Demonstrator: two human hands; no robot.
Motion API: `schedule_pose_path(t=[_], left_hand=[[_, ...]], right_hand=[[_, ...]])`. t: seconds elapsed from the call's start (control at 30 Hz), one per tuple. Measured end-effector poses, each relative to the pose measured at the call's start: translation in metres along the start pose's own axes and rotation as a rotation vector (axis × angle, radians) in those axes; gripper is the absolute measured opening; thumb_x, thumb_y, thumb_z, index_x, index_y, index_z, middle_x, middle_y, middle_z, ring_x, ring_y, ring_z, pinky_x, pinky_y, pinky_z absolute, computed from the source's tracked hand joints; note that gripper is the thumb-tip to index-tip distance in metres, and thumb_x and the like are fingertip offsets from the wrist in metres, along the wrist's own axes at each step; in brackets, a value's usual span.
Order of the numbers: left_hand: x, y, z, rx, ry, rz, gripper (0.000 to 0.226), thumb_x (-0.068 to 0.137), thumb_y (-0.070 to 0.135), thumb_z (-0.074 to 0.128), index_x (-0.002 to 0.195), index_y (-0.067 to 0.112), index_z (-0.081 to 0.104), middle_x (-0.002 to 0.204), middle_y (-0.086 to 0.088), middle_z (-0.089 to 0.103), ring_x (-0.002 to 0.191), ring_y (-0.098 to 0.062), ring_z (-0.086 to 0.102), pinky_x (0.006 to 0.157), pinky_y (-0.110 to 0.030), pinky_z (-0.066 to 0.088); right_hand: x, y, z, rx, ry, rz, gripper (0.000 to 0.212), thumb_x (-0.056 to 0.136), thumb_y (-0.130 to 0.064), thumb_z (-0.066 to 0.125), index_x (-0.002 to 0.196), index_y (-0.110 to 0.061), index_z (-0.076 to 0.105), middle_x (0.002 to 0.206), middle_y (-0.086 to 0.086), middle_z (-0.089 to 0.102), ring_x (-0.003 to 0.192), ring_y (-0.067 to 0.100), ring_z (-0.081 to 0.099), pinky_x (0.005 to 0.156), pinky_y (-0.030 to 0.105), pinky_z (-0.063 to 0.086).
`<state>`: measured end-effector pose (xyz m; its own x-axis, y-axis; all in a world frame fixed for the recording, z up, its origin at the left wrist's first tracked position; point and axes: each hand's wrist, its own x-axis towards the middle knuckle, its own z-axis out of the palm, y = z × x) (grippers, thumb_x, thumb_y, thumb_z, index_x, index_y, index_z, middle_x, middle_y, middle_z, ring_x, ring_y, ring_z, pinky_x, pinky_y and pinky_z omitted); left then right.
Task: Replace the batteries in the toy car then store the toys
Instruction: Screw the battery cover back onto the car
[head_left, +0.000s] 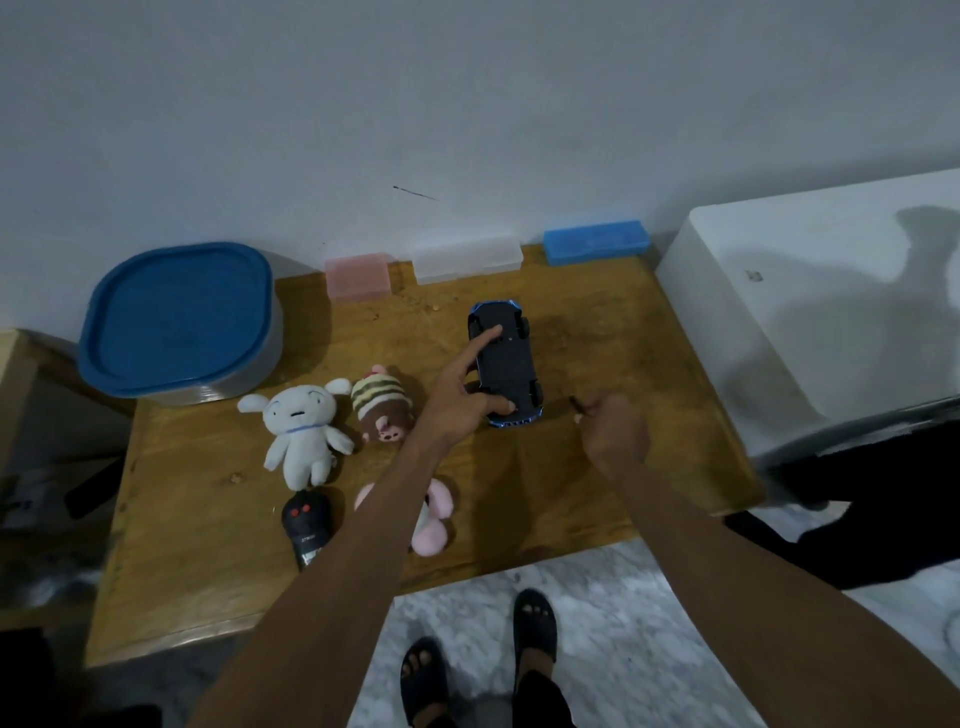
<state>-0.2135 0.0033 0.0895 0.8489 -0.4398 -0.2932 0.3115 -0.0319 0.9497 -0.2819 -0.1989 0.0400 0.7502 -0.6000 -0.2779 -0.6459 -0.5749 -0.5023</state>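
Steadying upturned toy car (506, 364) on desk (208, 519): left hand (457, 410) fingers spread, pressing. Right hand (615, 434) grips small dark tool (576, 406), likely screwdriver. Pin car firmly.

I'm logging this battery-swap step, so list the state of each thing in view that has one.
toy car: upside down on the table, wheels up.
left hand: on the car, forefinger stretched along its underside.
right hand: curled round a small dark tool.
blue-lidded tub: lid on.
pink box, clear box, blue box: closed.
white plush: lying face up.
remote: lying flat.
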Motion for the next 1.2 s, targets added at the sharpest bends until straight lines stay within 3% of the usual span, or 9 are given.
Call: schedule_pose_path(t=[0.1,0.2,0.3,0.43,0.53,0.63,0.73,0.93,1.2], left_hand=[[0.001,0.002,-0.001,-0.004,0.014,-0.002,0.095,0.074,-0.022,0.070,0.142,0.041,0.051,0.142,0.002,0.043,0.110,-0.013,0.059,0.081,-0.031,0.061],[0.000,0.007,-0.002,-0.006,0.011,-0.002,0.094,0.074,-0.021,0.070,0.144,0.040,0.050,0.144,0.002,0.041,0.114,-0.017,0.058,0.084,-0.033,0.062],[-0.001,0.011,-0.005,-0.016,0.009,-0.004,0.094,0.075,-0.019,0.071,0.143,0.041,0.050,0.147,0.000,0.041,0.116,-0.018,0.058,0.088,-0.039,0.061],[-0.001,0.013,-0.010,0.020,0.014,0.018,0.093,0.074,-0.016,0.073,0.141,0.045,0.051,0.150,0.000,0.040,0.126,-0.028,0.054,0.092,-0.046,0.059],[-0.004,0.014,-0.012,0.025,0.028,0.021,0.094,0.074,-0.016,0.073,0.142,0.044,0.050,0.150,0.000,0.041,0.124,-0.026,0.054,0.087,-0.038,0.061],[-0.005,0.014,-0.015,0.014,0.028,0.045,0.095,0.073,-0.019,0.071,0.144,0.040,0.050,0.149,-0.003,0.043,0.122,-0.024,0.055,0.076,-0.025,0.060],[-0.005,0.014,-0.017,0.004,0.025,0.054,0.095,0.072,-0.020,0.070,0.144,0.039,0.051,0.149,-0.005,0.042,0.124,-0.029,0.055,0.078,-0.028,0.061],[-0.004,0.011,-0.023,-0.019,0.007,0.061,0.095,0.071,-0.018,0.072,0.142,0.042,0.052,0.148,-0.006,0.044,0.120,-0.034,0.060,0.086,-0.043,0.062],[-0.006,0.010,-0.029,-0.011,0.004,0.058,0.095,0.072,-0.020,0.070,0.143,0.039,0.051,0.146,-0.009,0.044,0.122,-0.035,0.057,0.085,-0.041,0.061]], right_hand=[[0.005,-0.003,0.000,0.063,-0.030,0.048,0.019,0.093,-0.019,0.068,0.110,-0.019,0.075,0.096,0.004,0.073,0.084,0.020,0.064,0.073,0.026,0.052],[0.009,-0.024,-0.011,0.328,0.008,0.058,0.021,0.092,-0.017,0.070,0.111,-0.015,0.076,0.101,0.000,0.073,0.094,0.018,0.066,0.080,0.024,0.050],[0.006,-0.058,-0.032,0.545,0.033,-0.015,0.012,0.091,-0.021,0.071,0.102,-0.019,0.075,0.091,-0.011,0.069,0.087,0.009,0.064,0.071,0.018,0.045],[-0.001,-0.103,-0.058,0.693,0.079,-0.103,0.008,0.093,-0.023,0.068,0.095,-0.017,0.072,0.085,-0.006,0.070,0.075,0.003,0.064,0.057,0.009,0.045],[-0.008,-0.125,-0.069,0.760,0.081,-0.169,0.002,0.093,-0.019,0.068,0.092,-0.020,0.070,0.083,-0.006,0.071,0.072,0.002,0.066,0.055,0.010,0.050],[-0.012,-0.134,-0.069,0.734,0.064,-0.229,0.008,0.093,-0.014,0.068,0.099,-0.019,0.066,0.085,-0.005,0.071,0.073,0.005,0.068,0.058,0.011,0.052],[-0.015,-0.137,-0.065,0.705,0.045,-0.260,0.015,0.092,-0.013,0.069,0.106,-0.017,0.064,0.085,-0.008,0.071,0.072,0.004,0.069,0.061,0.013,0.055],[-0.014,-0.137,-0.053,0.632,0.024,-0.294,0.010,0.091,-0.019,0.070,0.100,-0.019,0.066,0.082,-0.006,0.074,0.071,0.006,0.072,0.073,0.032,0.062],[-0.015,-0.141,-0.049,0.623,0.034,-0.306,0.012,0.092,-0.016,0.070,0.103,-0.016,0.065,0.086,-0.004,0.073,0.074,0.009,0.072,0.072,0.029,0.062]])
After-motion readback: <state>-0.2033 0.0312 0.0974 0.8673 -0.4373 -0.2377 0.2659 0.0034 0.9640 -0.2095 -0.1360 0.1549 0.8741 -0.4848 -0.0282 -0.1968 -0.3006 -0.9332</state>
